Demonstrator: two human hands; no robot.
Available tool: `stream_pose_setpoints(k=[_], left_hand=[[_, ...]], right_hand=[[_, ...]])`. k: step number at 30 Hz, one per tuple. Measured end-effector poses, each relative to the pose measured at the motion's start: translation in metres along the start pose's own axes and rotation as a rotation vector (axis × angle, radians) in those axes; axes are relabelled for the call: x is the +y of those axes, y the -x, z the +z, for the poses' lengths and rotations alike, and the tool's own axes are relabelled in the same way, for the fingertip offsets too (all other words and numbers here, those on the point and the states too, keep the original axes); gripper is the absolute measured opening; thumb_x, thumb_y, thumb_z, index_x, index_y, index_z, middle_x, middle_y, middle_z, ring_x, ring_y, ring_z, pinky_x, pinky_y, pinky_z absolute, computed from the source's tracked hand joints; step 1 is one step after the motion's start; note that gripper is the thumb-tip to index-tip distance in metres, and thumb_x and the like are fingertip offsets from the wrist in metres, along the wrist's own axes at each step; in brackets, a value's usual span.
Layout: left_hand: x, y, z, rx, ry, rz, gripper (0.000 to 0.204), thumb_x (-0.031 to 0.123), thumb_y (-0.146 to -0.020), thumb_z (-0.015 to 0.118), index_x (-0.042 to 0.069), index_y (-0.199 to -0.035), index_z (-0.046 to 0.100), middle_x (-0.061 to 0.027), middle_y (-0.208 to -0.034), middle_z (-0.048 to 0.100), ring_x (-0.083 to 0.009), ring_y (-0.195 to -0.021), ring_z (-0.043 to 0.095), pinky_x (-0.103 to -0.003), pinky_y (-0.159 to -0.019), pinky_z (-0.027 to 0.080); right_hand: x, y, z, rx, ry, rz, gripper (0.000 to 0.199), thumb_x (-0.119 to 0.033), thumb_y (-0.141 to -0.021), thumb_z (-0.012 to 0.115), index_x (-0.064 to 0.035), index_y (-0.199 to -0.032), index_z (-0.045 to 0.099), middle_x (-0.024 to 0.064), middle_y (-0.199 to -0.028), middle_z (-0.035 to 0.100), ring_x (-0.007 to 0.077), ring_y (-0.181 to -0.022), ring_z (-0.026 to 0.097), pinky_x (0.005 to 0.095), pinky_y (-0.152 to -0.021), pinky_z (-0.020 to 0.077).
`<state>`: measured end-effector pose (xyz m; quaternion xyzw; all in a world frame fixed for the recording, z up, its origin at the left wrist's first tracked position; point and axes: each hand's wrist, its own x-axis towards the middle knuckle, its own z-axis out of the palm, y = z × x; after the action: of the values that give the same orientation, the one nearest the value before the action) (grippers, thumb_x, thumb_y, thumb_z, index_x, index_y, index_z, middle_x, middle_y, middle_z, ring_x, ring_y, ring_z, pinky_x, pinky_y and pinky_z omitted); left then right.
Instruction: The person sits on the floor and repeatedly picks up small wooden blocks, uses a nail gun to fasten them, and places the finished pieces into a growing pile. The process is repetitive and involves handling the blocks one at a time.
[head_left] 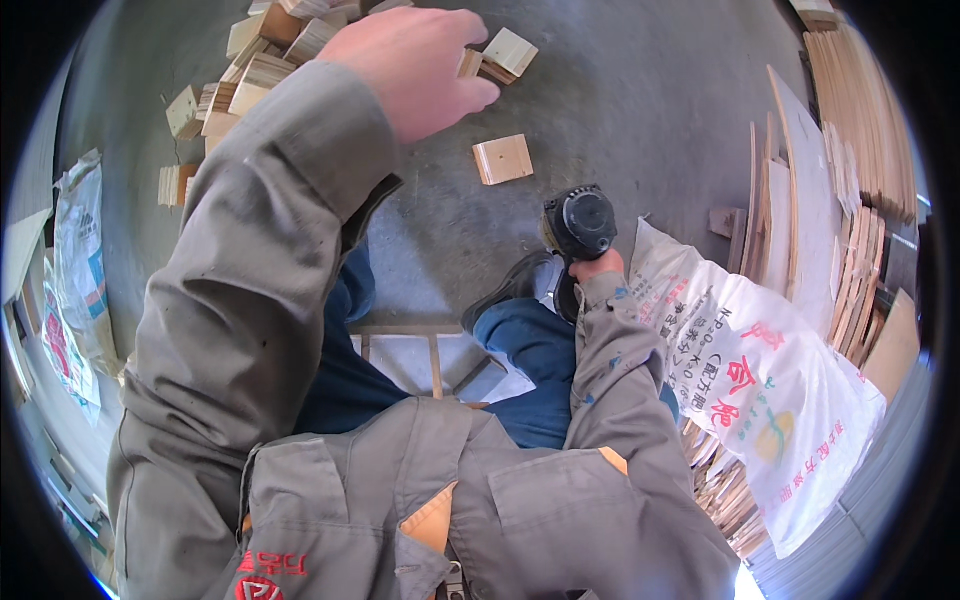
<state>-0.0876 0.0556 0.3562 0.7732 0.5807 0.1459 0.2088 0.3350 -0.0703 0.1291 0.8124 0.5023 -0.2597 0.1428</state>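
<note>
My left hand (410, 65) reaches out over the floor at the top, thumb and fingers apart. Pale wooden blocks lie beneath and beside it, and one wooden block (511, 52) sits just right of its fingertips. Nothing shows in its grasp, though its palm side is hidden. Farther right and lower, my right hand (598, 267) is closed round the handle of a black nail gun (583, 222) with a round cap, held beside my knee. Its nose is hidden from here. Between the two hands, a single layered wood block (503, 159) rests on the concrete floor.
A heap of wooden blocks (262, 82) spreads at the far left. On the right lie a white printed sack (745, 385) and stacks of thin wooden boards (862, 125). Another plastic sack (85, 260) stands at the left. A wooden frame (436, 365) shows between my legs.
</note>
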Motion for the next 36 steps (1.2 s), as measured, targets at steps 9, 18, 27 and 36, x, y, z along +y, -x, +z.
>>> stream_pose_setpoints(k=[9,18,27,36], left_hand=[[-0.002,-0.008,0.031,-0.170,-0.083,-0.109,0.053,0.037,-0.086,0.075,0.008,-0.130,0.066,-0.0168,-0.110,0.073,-0.0358,-0.106,0.069,-0.046,-0.091,0.055],[0.002,-0.001,0.089,-0.554,-0.226,-0.267,0.059,0.036,-0.085,0.080,0.008,-0.135,0.063,-0.0168,-0.121,0.071,-0.0346,-0.117,0.066,-0.043,-0.100,0.053],[0.002,-0.018,0.219,-0.495,-0.201,-0.257,0.106,0.034,-0.074,0.090,0.017,-0.161,0.031,-0.0127,-0.159,0.042,-0.0343,-0.141,0.048,-0.043,-0.115,0.045],[0.004,-0.037,0.322,-0.424,-0.125,-0.219,0.120,0.029,-0.066,0.094,0.016,-0.163,0.024,-0.0137,-0.163,0.033,-0.0359,-0.150,0.035,-0.045,-0.119,0.040]], right_hand=[[-0.019,-0.006,-0.010,-0.087,-0.063,0.107,0.036,-0.024,-0.079,0.073,-0.0036,-0.108,0.077,0.0223,-0.112,0.074,0.0404,-0.112,0.069,0.0446,-0.094,0.0557],[-0.023,0.000,-0.025,-0.128,-0.201,0.157,0.033,-0.027,-0.083,0.075,-0.0112,-0.112,0.078,0.0196,-0.117,0.074,0.0384,-0.118,0.067,0.0415,-0.098,0.0541],[-0.024,0.007,-0.039,-0.162,-0.226,0.085,0.031,-0.021,-0.086,0.069,-0.0118,-0.115,0.076,0.0185,-0.121,0.072,0.0408,-0.120,0.064,0.0431,-0.101,0.0527],[-0.022,0.007,-0.043,-0.190,-0.304,0.108,0.038,-0.018,-0.086,0.067,-0.0154,-0.124,0.072,0.0178,-0.125,0.071,0.0414,-0.121,0.063,0.0438,-0.103,0.0525]])
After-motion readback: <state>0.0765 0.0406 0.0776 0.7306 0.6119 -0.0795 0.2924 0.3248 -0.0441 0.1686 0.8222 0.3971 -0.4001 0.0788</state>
